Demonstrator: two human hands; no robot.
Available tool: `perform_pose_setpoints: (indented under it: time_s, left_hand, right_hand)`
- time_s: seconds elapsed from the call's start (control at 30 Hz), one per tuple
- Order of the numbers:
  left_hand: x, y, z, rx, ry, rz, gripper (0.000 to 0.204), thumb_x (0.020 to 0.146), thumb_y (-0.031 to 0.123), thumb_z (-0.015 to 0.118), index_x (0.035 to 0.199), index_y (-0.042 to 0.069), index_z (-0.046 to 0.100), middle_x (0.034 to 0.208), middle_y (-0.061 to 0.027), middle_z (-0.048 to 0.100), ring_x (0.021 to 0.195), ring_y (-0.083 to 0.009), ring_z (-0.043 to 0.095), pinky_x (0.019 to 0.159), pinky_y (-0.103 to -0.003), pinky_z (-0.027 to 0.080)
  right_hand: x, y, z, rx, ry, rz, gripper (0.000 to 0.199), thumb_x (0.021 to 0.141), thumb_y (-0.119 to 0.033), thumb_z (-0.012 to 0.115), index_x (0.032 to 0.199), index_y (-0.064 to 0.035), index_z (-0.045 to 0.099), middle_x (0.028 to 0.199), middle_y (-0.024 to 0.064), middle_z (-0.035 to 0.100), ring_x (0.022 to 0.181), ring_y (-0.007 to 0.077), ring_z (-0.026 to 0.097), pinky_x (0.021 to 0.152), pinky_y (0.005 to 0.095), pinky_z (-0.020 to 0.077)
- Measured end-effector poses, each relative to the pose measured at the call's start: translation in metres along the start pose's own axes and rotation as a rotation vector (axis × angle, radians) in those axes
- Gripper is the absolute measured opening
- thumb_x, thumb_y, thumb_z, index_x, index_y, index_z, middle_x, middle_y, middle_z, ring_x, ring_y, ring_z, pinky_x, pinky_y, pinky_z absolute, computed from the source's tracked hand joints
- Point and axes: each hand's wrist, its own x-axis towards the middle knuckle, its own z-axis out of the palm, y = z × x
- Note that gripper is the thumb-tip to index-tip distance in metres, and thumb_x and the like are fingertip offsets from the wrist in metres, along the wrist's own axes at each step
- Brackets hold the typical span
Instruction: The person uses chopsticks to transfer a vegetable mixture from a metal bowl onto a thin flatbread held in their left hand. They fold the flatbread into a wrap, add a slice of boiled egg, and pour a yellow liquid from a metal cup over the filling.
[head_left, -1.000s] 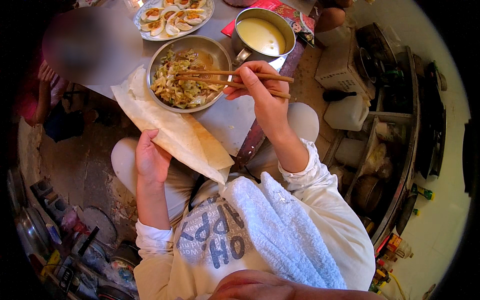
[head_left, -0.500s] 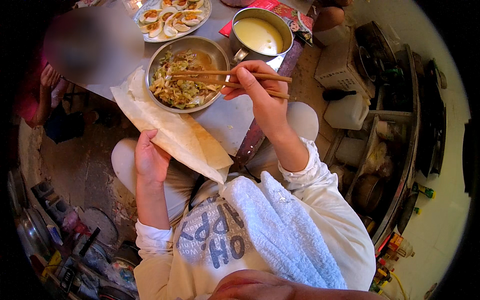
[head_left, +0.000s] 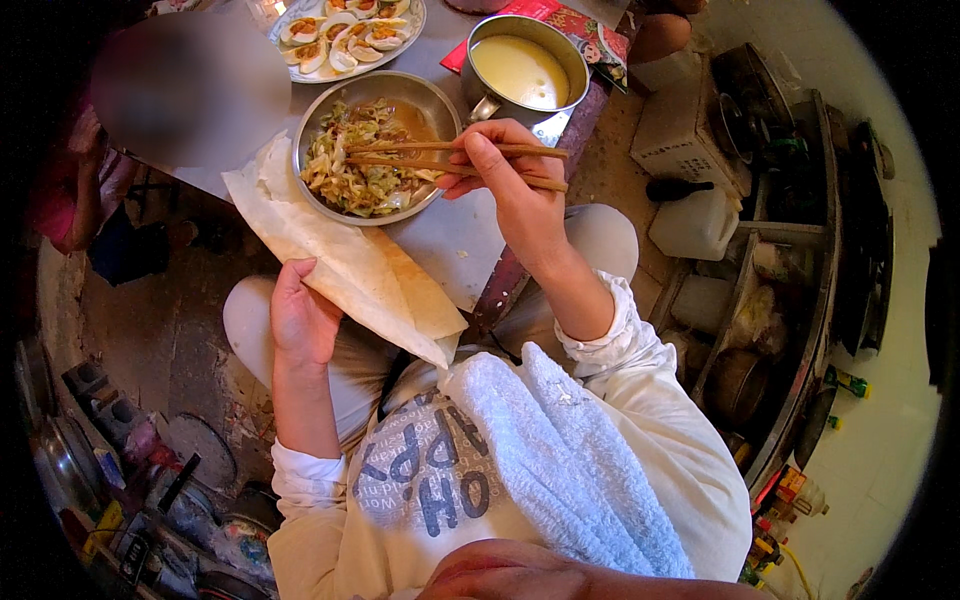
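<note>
A pair of wooden chopsticks (head_left: 460, 160) is gripped in my right hand (head_left: 512, 178). Their tips reach into the shredded cooked cabbage (head_left: 350, 170) that fills the left part of a round metal dish (head_left: 448, 112); brown broth shows at its right. My left hand (head_left: 305, 315) is closed on the lower edge of a large thin flatbread (head_left: 345, 260), thumb on top and the other fingers partly hidden beneath. The folded flatbread slants from beside the dish down to my lap.
Behind the dish stand a plate of halved eggs (head_left: 350, 72) and a metal pot of pale yellow liquid (head_left: 520, 70) by a red packet (head_left: 590, 40). Another person (head_left: 75, 200) sits at the left. Shelves (head_left: 790, 235) with a white jug (head_left: 695, 222) line the right. A blue towel (head_left: 570, 450) hangs over my chest.
The chopsticks have shifted slightly left and lower into the cabbage with my right hand. My left hand and the flatbread have hardly moved.
</note>
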Motion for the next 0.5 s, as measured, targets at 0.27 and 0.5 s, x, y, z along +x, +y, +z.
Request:
perform_pose_setpoints:
  time_s: [0.27,0.5]
  left_hand:
    - [-0.001,0.001,0.002,0.014,0.004,-0.010,0.048,0.093,0.020,0.044,0.137,0.000,0.042,0.136,-0.0132,0.054,0.126,-0.0281,0.050,0.109,-0.042,0.038]
    - [-0.001,0.000,0.003,0.025,0.064,0.008,0.049,0.093,0.022,0.044,0.137,0.001,0.043,0.135,-0.0129,0.054,0.126,-0.0281,0.051,0.108,-0.042,0.038]
  right_hand:
    - [-0.010,-0.024,-0.007,-0.001,0.061,-0.058,0.020,0.099,-0.014,0.052,0.101,0.0048,0.059,0.086,0.0137,0.065,0.070,0.0230,0.069,0.060,0.0331,0.0586]
    - [-0.043,-0.076,-0.054,-0.276,0.218,-0.024,0.019,0.097,-0.013,0.054,0.100,0.0049,0.061,0.082,0.0130,0.064,0.063,0.0221,0.068,0.055,0.0304,0.0561]
